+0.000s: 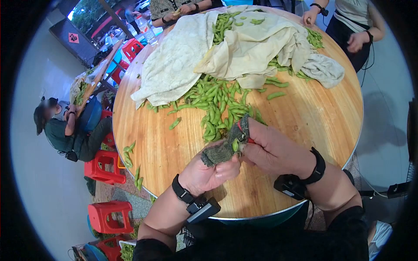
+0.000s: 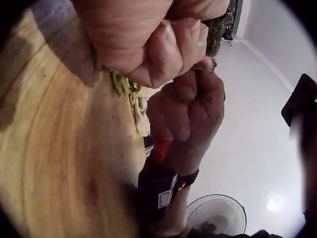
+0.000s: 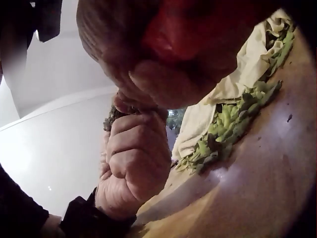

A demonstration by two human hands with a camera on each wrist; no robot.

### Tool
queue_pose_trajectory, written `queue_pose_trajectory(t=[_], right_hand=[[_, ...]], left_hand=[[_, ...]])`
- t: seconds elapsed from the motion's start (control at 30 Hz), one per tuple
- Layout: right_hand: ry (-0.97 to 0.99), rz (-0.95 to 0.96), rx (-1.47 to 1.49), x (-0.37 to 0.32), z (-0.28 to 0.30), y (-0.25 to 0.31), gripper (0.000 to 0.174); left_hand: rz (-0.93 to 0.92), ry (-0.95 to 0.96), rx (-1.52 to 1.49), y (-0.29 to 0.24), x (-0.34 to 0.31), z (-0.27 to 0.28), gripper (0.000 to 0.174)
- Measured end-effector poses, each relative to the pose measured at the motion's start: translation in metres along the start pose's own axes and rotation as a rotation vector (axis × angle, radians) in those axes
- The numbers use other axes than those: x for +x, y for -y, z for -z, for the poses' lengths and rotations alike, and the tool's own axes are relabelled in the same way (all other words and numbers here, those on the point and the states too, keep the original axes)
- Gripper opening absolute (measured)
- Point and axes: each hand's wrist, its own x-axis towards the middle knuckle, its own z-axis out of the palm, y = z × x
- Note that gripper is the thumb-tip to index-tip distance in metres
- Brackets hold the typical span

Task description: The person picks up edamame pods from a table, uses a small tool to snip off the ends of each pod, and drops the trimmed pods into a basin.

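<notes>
In the head view my left hand [image 1: 211, 174] has curled fingers, with a dark knitted covering [image 1: 217, 153] lying over its upper side. A green pod [image 1: 235, 145] is pinched at that covering, close to my right fingertips. My right hand [image 1: 276, 150] grips a small red object [image 1: 250, 140], mostly hidden by the fingers. Both hands nearly meet above the round table's near part. The left wrist view has my left hand [image 2: 143, 44] above my right hand [image 2: 188, 109]; in the right wrist view my left fist [image 3: 136, 153] is below my right hand [image 3: 163, 74].
A heap of green pods [image 1: 217, 98] lies beyond my hands on the wooden table [image 1: 318, 104], partly under pale cloths [image 1: 174, 61]. Loose pods lie at the left edge. Two people are at the far side; another sits left near red stools [image 1: 104, 167]. A fan [image 2: 218, 213] stands behind.
</notes>
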Motion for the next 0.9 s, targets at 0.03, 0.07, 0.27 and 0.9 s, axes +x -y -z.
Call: queue_pose_trajectory(t=[0.03,0.07,0.27,0.9], right_hand=[[-0.020,-0.011,0.013,0.000,-0.001,0.000,0.016],[-0.038,-0.020,0.026,0.000,-0.002,0.001,0.016],[-0.176,-0.117,-0.122,0.004,0.006,-0.014,0.014],[-0.043,-0.038,-0.251,0.002,0.001,-0.008,0.023]], left_hand=[[0.008,-0.007,-0.018,0.001,0.000,-0.001,0.026],[0.008,-0.007,-0.018,0.001,0.000,-0.001,0.026],[-0.009,-0.402,0.271,-0.006,0.002,-0.007,0.014],[-0.086,-0.449,0.658,-0.003,-0.001,-0.016,0.013]])
